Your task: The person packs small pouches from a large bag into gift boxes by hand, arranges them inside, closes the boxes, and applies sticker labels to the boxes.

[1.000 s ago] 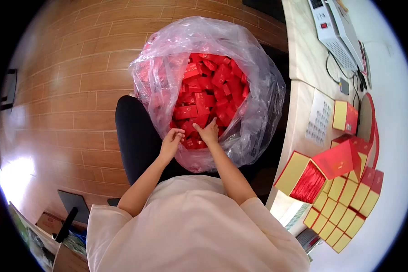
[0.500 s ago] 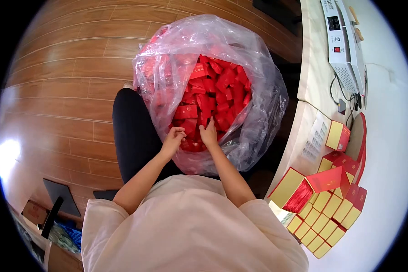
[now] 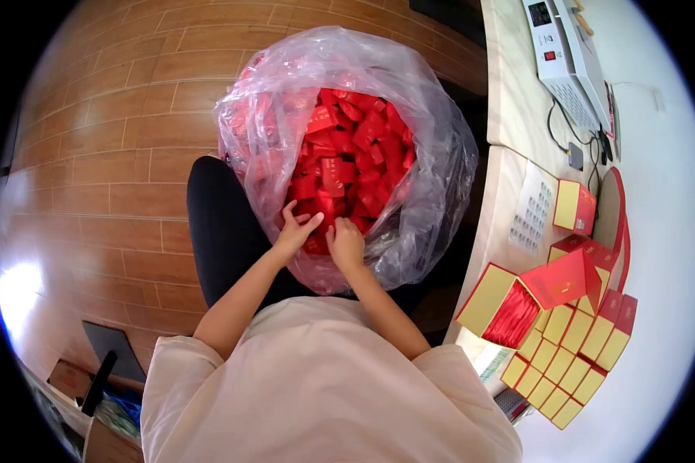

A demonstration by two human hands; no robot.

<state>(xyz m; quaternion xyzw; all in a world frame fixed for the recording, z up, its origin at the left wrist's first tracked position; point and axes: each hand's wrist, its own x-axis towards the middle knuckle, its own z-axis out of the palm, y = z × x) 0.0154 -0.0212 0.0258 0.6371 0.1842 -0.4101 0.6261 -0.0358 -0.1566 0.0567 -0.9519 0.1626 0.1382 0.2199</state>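
The red packets (image 3: 371, 131) are lying heaped inside the clear plastic bag (image 3: 440, 177), with the nearest ones sitting just beyond and between the hands. The left hand (image 3: 293, 233) is spreading its fingers loosely over the packets; the right hand (image 3: 346, 242) is curling its fingers downward beside it, whether gripping one I cannot tell. Both forearms are reaching forward, converging over the bag's near side.

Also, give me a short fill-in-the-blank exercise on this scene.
Small shiny red packets lie in a bag of see-through ____.
The small switch on the white machine is coloured ____.
The open red-and-gold cardboard box is to the person's ____.
The bare hand farther from that box is the ____ one.

plastic; red; right; left
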